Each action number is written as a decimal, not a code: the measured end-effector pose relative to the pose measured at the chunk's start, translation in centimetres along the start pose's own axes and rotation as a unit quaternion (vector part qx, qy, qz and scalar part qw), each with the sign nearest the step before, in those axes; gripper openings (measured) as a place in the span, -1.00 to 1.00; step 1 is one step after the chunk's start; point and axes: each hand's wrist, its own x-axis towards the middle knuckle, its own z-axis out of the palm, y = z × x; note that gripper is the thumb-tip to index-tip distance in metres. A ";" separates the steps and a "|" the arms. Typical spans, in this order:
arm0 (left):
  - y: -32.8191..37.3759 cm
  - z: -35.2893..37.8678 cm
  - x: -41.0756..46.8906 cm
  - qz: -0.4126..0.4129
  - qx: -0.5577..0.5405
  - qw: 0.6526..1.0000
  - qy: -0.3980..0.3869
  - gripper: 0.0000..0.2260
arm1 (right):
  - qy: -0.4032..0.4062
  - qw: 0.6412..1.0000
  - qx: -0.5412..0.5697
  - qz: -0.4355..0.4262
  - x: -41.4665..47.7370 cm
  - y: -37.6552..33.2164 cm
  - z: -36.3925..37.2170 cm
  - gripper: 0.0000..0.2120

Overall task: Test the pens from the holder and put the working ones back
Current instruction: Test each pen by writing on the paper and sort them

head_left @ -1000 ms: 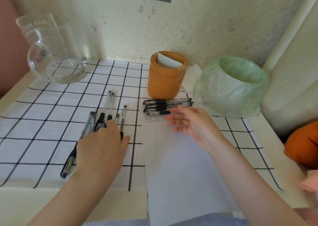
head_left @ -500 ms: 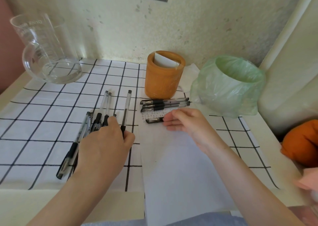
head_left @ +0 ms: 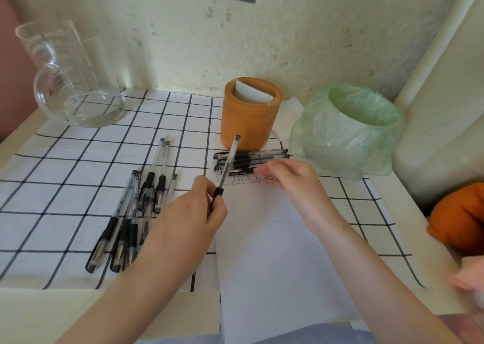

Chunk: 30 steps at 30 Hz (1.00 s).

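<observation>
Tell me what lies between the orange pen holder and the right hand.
Head view: a row of pens lies crosswise between the orange pen holder and the right hand, on the white paper's far edge. Its fingertips touch the nearest pen.

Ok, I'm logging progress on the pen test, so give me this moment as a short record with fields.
left hand: grips one pen, held raised and tilted
right hand: rests on the paper sheet, fingertips beside the pen row
pen row: lies in front of the holder
pen pile: on the checked cloth, left of the sheet
holder: upright, white card inside, no pens visible
sheet marks: scribbles near its far edge
</observation>
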 end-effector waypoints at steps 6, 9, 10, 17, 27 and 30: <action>0.3 0.4 -0.1 0.001 -0.050 0.998 -0.031 -0.86 | 0.012 1.000 -0.008 0.013 0.0 0.1 -0.4 -0.74; 0.4 0.4 -0.1 0.009 -0.059 0.998 -0.034 -0.87 | 0.025 1.000 -0.014 0.013 0.3 0.1 -0.9 -0.73; 0.4 0.4 -0.1 0.013 -0.060 0.998 -0.035 -0.87 | 0.025 0.999 -0.015 0.014 0.4 0.1 -1.0 -0.73; 0.5 0.7 0.0 0.020 -0.060 0.997 -0.034 -0.88 | 0.013 0.999 0.024 0.017 0.7 0.2 -0.6 -0.74; 0.7 1.0 0.0 0.024 -0.131 0.989 -0.070 -0.91 | -0.122 0.989 0.064 0.053 -1.8 -1.9 -0.1 -0.38; 0.9 1.2 -0.2 0.041 -0.144 0.984 -0.091 -0.88 | -0.140 0.989 0.047 0.020 -2.7 -1.5 0.9 -0.64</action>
